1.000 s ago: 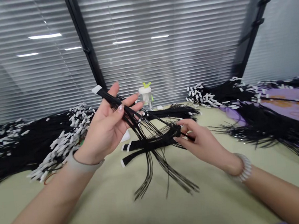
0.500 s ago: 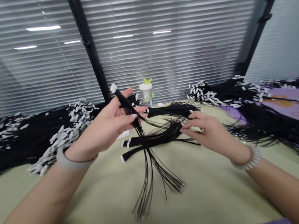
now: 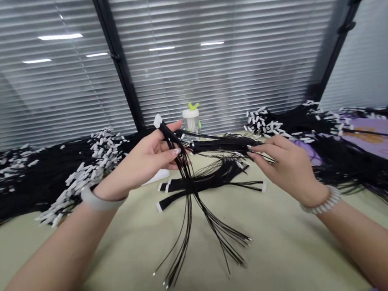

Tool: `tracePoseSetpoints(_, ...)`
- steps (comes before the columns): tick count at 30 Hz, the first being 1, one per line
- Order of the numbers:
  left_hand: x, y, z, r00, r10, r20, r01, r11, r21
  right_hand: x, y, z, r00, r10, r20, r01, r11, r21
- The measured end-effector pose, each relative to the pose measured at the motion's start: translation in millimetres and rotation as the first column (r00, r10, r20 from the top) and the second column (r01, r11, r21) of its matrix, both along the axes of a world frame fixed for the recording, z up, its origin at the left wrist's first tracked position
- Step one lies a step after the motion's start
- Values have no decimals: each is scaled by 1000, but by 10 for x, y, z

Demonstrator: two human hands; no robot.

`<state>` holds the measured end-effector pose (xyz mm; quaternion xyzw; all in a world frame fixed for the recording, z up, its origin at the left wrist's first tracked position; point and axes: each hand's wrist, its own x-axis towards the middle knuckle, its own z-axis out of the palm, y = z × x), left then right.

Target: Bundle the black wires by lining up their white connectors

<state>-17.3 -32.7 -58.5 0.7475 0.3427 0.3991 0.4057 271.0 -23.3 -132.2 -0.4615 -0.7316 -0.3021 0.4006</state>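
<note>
While my left grip (image 3: 150,159) pinches the white-ended wire harness (image 3: 182,165) above the worktop (image 3: 123,266), my right grip (image 3: 287,168) pinches wire ends (image 3: 249,148); too blurred to say whose. Looks like strand separating. Next move calls for a steady left pinch, ends clear of the wire bundles (image 3: 204,181) below.

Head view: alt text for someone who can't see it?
Left hand holds a black wire bundle below its white connector; right hand pinches thin wires. More bundles lie around on a pale table, before blinds.
</note>
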Motion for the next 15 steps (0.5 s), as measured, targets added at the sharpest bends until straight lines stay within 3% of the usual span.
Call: tracePoseSetpoints(15,-17,38,-8,984,159,75,-171,964,202,-68,-28,-65,997,41,61,-41,999,1)
